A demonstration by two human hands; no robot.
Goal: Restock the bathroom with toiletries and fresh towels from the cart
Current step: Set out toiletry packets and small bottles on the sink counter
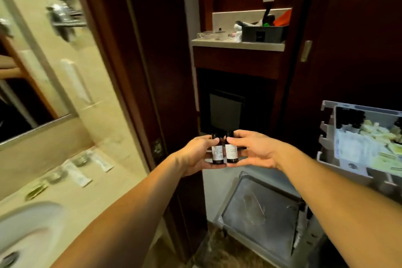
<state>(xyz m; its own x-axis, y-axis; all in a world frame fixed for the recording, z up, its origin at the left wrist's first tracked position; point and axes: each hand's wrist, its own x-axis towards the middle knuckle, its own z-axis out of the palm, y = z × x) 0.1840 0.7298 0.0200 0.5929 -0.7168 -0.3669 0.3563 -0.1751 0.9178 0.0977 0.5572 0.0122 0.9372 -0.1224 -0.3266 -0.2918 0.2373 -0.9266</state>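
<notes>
Head view: the only camera, looking forward and down at both arms stretched out by the bathroom doorway.
Left hand: the left hand (199,154) grasps a small dark bottle with a white label (217,149), thumb over its neck and fingers under its base.
Right hand: the right hand (253,150) grasps a second small dark white-labelled bottle (231,148) the same way.
Bottles: upright, side by side and touching or nearly so, held in the air in front of the dark wooden door frame (139,85), not yet set down anywhere.
Cart: the grey plastic cart tray (328,137) at right holds pale sachets and packets; a grey lower shelf (258,215) sits beneath the arms.
Vanity: the beige stone counter (91,193) at left carries blurred white tubes (76,174), with the rim of a white basin (32,220) nearer.
Progress: judging from this, the toiletries are picked from the cart and on their way in; some items may already be laid out on the counter.
Left to do: placing these two bottles, and the towels, none of which can be made out here.
</notes>
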